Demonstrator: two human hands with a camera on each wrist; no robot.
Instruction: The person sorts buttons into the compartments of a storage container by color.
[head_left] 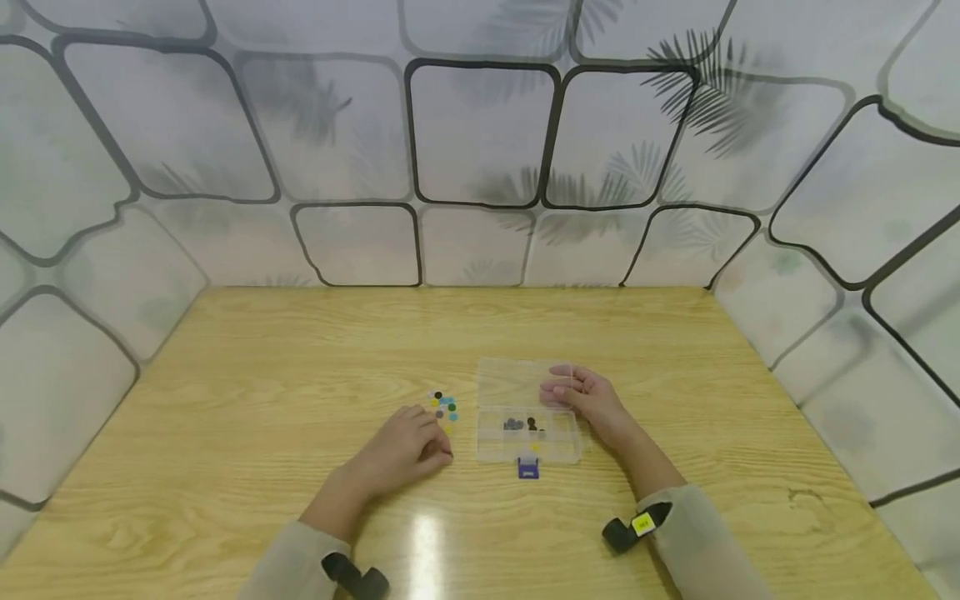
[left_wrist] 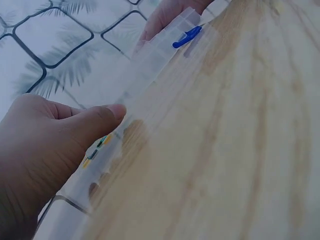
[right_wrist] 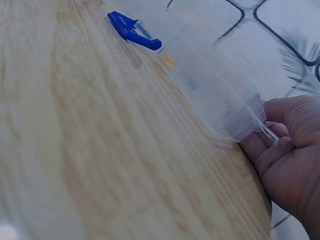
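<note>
A clear plastic compartment box (head_left: 491, 454) lies on the table with its lid raised at the back and a blue latch (head_left: 528, 468) at the front. Dark and grey pieces (head_left: 513, 424) and a few yellow ones sit in its compartments. My right hand (head_left: 596, 404) grips the box's right side at the lid, some fingers showing through the clear plastic. To the left of the box, my left hand (head_left: 405, 446) reaches over small coloured discs (head_left: 452, 407), thumb extended and apart from the bent fingers. Its fingertips are partly hidden; no piece shows between them.
The wooden table (head_left: 300, 350) extends around the box and both hands. Patterned wall covering (head_left: 483, 133) rises behind the table and along both sides. A black wrist camera (head_left: 621, 535) is strapped on the right sleeve, another (head_left: 367, 582) on the left.
</note>
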